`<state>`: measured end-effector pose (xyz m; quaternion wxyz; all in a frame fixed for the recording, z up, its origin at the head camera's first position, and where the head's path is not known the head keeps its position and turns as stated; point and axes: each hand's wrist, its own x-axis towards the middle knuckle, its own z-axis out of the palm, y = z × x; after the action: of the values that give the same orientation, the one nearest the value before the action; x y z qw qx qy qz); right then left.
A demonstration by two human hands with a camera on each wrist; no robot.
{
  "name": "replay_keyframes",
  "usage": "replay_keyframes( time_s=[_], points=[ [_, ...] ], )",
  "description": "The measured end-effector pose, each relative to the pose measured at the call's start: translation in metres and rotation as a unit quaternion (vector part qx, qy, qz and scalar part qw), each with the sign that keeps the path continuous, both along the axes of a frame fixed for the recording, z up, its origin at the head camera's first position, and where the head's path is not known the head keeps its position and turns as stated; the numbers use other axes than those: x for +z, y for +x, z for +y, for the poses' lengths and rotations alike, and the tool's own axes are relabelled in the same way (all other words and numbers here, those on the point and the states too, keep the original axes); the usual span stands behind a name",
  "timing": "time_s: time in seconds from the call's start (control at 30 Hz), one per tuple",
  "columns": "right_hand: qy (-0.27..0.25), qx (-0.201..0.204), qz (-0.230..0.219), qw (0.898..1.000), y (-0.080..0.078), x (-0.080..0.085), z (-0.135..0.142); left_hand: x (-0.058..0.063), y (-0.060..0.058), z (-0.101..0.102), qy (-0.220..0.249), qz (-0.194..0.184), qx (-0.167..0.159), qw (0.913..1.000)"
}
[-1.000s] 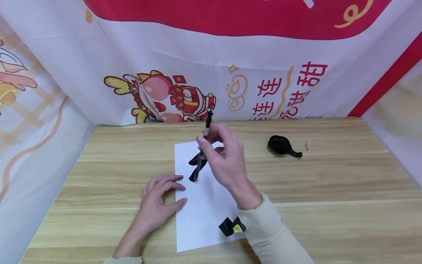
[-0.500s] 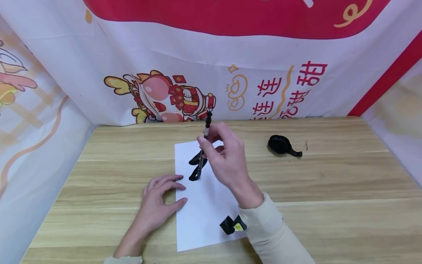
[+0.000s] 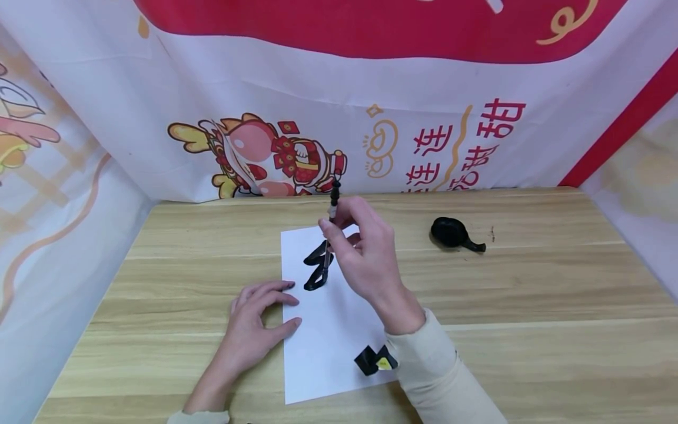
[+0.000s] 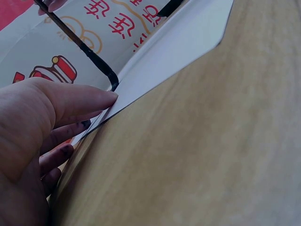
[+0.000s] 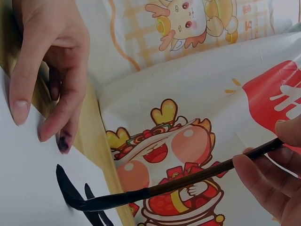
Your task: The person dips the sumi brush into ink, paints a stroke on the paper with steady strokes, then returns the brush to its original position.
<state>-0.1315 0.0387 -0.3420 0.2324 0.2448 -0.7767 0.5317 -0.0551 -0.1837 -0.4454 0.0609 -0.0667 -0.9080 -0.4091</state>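
Observation:
My right hand [image 3: 368, 253] pinches a dark writing brush [image 5: 188, 181] by its handle, between thumb and fingers. Black bristles [image 5: 106, 201], bent sideways, press on the white sheet of paper [image 3: 323, 347]. Wet black strokes [image 3: 313, 285] lie under the tip, in the upper left part of the sheet. My left hand [image 3: 259, 321] rests at the sheet's left edge with loosely bent fingers spread and the thumb on the paper. A dark smudge marks one of its fingertips [image 5: 65, 143]. In the left wrist view the brush tip shows just beyond the thumb.
A round black object with a short handle [image 3: 450, 233] stands on the wooden table [image 3: 508, 288], to the right of the paper. Black pieces, one with a yellow patch [image 3: 384, 363], lie at the sheet's lower right, partly behind the sleeve. A printed cloth [image 3: 312, 70] hangs behind.
The brush tip has travelled right and slightly up, leaving a black stroke that now bends upward. My right hand has shifted slightly right; my left hand stays put.

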Motion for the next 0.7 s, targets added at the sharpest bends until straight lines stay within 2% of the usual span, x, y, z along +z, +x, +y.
replay_keyframes(
  time_s=[0.7],
  points=[
    [0.025, -0.017, 0.020, 0.999, 0.0004, 0.0016, 0.0043, -0.0006, -0.0002, 0.0000, 0.004, 0.000, -0.003, 1.0000]
  ],
)
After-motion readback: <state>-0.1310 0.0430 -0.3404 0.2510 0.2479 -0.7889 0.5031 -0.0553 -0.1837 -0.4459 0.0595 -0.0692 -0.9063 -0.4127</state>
